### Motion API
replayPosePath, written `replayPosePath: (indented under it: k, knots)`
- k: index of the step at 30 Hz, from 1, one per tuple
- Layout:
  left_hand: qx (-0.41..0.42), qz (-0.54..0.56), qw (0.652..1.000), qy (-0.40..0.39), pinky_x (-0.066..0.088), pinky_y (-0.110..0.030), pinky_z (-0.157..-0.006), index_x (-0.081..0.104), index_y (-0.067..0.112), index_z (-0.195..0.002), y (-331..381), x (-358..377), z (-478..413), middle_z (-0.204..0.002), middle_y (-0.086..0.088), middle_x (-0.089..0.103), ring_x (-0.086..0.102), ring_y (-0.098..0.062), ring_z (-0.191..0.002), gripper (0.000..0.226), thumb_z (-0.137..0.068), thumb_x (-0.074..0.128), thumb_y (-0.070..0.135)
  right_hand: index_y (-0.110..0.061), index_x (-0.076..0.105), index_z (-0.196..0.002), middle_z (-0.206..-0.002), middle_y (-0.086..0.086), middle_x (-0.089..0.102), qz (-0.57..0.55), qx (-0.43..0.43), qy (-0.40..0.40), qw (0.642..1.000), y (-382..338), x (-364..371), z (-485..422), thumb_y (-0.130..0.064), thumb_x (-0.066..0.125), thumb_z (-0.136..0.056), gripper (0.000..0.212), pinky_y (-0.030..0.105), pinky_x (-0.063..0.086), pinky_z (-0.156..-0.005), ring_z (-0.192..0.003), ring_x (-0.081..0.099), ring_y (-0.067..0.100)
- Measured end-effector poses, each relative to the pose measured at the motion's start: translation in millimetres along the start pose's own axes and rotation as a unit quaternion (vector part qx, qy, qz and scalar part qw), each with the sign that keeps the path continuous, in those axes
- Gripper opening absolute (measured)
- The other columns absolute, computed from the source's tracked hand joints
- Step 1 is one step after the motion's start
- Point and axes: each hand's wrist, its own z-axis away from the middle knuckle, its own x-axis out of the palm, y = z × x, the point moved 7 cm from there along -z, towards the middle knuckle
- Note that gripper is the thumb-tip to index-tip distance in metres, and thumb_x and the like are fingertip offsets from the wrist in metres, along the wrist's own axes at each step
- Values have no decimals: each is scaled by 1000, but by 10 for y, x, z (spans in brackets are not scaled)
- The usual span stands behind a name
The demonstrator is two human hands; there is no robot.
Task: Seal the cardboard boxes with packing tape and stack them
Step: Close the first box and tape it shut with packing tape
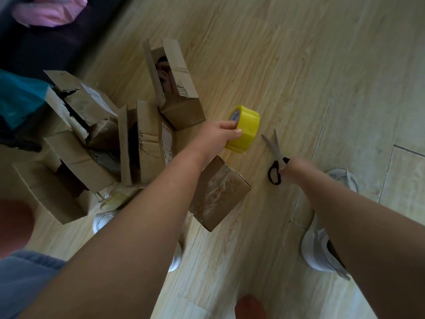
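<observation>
In the middle of the frame, the left hand [217,134] holds a yellow roll of packing tape [245,130]. Its grip is pinching the roll, with fingers over the side of the roll and the thumb on the yellow band. The roll sits just above the wooden floor [299,65].

To the right of it, the right hand [293,166] is closed on the black handles of a pair of scissors [274,157]. The blades point up and left, toward the roll.

On the left side of the frame is a heap of open cardboard boxes [92,139], with flaps sticking up and torn edges. One tall open box [174,88] stands at the back of the heap. One closed box [218,192], with shiny tape on top, lies under the left arm. White shoes [322,249] show lower down.
</observation>
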Motion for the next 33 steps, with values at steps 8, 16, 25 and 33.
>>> replayPosePath:
  k: [8,16,25,33]
  knots:
    - [17,-22,1000,6,47,-36,-105,70,8,-120,60,89,-18,-115,-9,70,64,-22,-112,30,-90,66,6,-13,41,-151,-94,8,55,-75,-43,72,994,-89,-269,76,-12,45,-104,46,26,35,-48,-63,49,16]
    - [-12,2,999,31,49,-33,-94,63,6,-130,129,53,36,-124,-14,64,61,-27,-114,38,-92,66,13,-9,41,-150,-140,19,54,-179,-47,-9,983,-71,-125,148,-6,47,-103,47,40,49,-101,-124,56,33]
    - [1,-42,999,21,53,-27,-78,69,8,-119,221,102,-77,-108,-8,64,60,-17,-92,27,-92,67,13,-12,69,-117,-112,4,72,-527,-197,13,826,-342,-604,432,-43,53,-101,39,34,52,-93,-100,66,18]
    - [1,-132,991,-2,48,-38,-96,74,5,-108,255,238,-185,-113,-16,70,64,-27,-110,25,-91,69,22,-12,67,-116,-114,5,71,-538,-236,1,809,-455,-888,394,-16,68,-94,22,36,48,-104,-112,65,19]
